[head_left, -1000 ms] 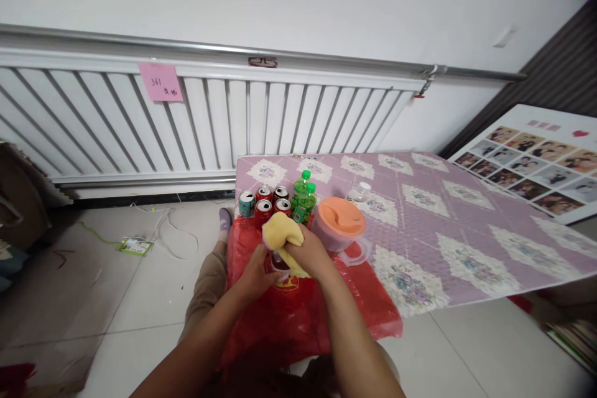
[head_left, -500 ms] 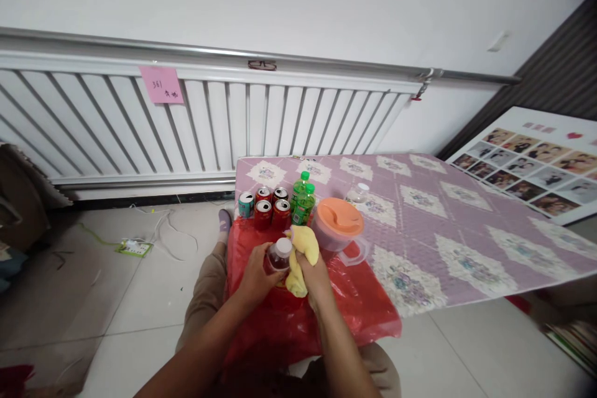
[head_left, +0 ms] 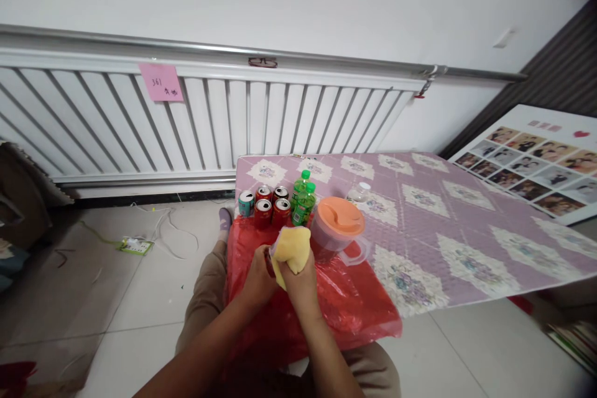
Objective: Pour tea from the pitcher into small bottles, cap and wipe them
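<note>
My left hand (head_left: 259, 278) is wrapped round a dark-filled bottle (head_left: 269, 261), most of which the cloth and my fingers hide. A yellow cloth (head_left: 295, 247) is gripped in my right hand (head_left: 299, 283) and lies over the bottle's top, so the white cap is covered. Both hands are above a red plastic sheet (head_left: 345, 311). Just beyond them stand several opened drink cans (head_left: 263, 211), one of them teal (head_left: 246, 204). Two green bottles (head_left: 304, 202) with green caps are beside the cans. A clear pitcher (head_left: 325, 237) with an orange lid (head_left: 339, 216) stands right of my right hand.
A clear bottle (head_left: 359, 193) with a white cap is behind the pitcher. The purple floral tablecloth (head_left: 420, 230) stretches right toward a photo board (head_left: 527, 161). A white radiator (head_left: 280, 118) runs along the wall. A power strip (head_left: 136, 245) and cables lie on the floor.
My right hand has moved left with the yellow cloth, from beside the bottle to over its white cap. My left hand still grips the bottle.
</note>
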Available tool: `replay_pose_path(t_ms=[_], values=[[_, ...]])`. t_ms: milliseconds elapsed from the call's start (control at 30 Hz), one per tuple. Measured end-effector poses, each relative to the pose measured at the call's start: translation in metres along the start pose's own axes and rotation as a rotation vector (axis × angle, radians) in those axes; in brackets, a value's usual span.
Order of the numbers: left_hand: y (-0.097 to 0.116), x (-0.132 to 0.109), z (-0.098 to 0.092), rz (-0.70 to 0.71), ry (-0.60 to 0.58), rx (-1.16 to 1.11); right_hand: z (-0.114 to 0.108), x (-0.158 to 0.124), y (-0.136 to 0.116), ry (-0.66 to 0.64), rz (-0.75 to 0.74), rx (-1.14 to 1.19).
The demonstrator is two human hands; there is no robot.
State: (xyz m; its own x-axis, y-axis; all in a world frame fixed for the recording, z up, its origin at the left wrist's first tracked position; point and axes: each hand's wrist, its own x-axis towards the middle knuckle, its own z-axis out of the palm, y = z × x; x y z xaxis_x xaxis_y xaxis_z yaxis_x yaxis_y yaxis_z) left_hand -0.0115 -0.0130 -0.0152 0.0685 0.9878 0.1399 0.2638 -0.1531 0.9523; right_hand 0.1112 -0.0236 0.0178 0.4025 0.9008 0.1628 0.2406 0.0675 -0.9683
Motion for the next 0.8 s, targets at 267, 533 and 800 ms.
replay_pose_path(t_ms=[267,533,800], values=[[0.002,0.011,-0.033,-0.025,-0.141,-0.056,-0.021,0.009,-0.002,-0.213,0.136,0.222],[0.016,0.037,-0.046,0.047,-0.352,-0.024,-0.023,0.013,-0.003,-0.156,0.250,0.277],[0.010,0.015,-0.018,-0.006,-0.125,-0.022,-0.017,0.000,-0.003,-0.026,0.199,0.188]])
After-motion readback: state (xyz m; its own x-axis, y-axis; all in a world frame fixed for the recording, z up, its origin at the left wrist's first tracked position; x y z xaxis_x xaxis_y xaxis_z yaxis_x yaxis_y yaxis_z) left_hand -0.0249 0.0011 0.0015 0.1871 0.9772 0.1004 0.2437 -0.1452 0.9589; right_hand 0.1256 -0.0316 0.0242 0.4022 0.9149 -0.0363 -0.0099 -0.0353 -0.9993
